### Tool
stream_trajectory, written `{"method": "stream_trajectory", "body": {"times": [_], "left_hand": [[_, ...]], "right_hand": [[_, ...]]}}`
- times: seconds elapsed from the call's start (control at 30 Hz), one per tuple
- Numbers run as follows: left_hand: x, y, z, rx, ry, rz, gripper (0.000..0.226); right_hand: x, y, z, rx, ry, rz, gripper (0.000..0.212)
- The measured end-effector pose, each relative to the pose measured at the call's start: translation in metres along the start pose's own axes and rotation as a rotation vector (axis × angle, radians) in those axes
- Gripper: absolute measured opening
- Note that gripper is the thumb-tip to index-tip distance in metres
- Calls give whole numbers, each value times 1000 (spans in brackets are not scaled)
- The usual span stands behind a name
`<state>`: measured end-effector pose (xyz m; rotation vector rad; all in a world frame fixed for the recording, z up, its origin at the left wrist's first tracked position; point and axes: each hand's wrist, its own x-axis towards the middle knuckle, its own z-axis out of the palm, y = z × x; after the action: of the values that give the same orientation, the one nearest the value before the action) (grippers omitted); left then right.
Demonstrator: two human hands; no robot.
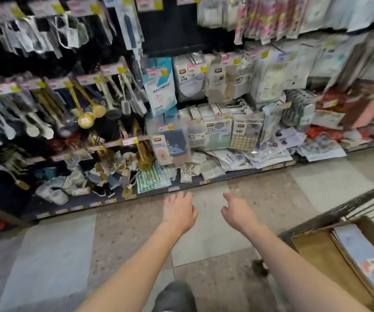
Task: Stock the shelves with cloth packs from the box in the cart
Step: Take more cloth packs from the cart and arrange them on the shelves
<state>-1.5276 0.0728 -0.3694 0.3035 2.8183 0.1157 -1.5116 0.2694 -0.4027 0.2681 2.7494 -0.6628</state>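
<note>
In the lower centre of the frame, both bare forearms reach forward over the tiled floor (206,239), toward the foot of the shelves (233,174). The left hand (179,212) is palm down, its fingers (182,197) relaxed and slightly bent, holding nothing. Just to its right, apart from it, the right hand (238,213) also holds nothing: its fingers (229,197) are loosely curled, with one stretched a little toward the shelf. Neither hand touches any goods.

At the lower right edge, a cardboard box (314,253) sits inside the wire cart (339,209), only partly in view. A stack of flat cloth packs (359,255) in clear wrapping lies in the box, pale blue with a printed label near the bottom; how many there are cannot be told.

Across the top and middle of the frame the shelves are crowded and blurred. In the centre and to the right, packaged cloths (217,134) hang in rows on pegs, and below them a loose heap of packs (262,155) lies on the bottom shelf. A green striped pack (150,179) lies flat near the shelf's front edge, upper left of the left hand. At the left, long-handled brushes (87,115) hang from pegs, some with gold-coloured heads, above a jumble of small items on the lowest shelf.
</note>
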Motion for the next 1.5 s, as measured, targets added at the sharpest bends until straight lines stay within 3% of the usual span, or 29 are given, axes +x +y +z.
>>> {"method": "stream_trajectory", "body": {"times": [0.33,0.63,0.87,1.03,1.13,1.5], "left_hand": [[246,84,-9,87,-145,329,46],[373,235,-36,193,-283,739,44],[383,389,-5,366,-371,1120,45],[359,510,18,517,-444,1334,43],[339,569,30,544,-469,1460,42],[266,723,92,926,-373,1955,46]], "right_hand": [[157,99,-60,123,-6,401,55],[172,191,-121,360,161,842,57],[129,283,-132,529,479,1219,39],[94,354,-124,697,507,1434,53],[76,380,-117,809,517,1526,48],[39,419,-105,978,615,1909,45]]}}
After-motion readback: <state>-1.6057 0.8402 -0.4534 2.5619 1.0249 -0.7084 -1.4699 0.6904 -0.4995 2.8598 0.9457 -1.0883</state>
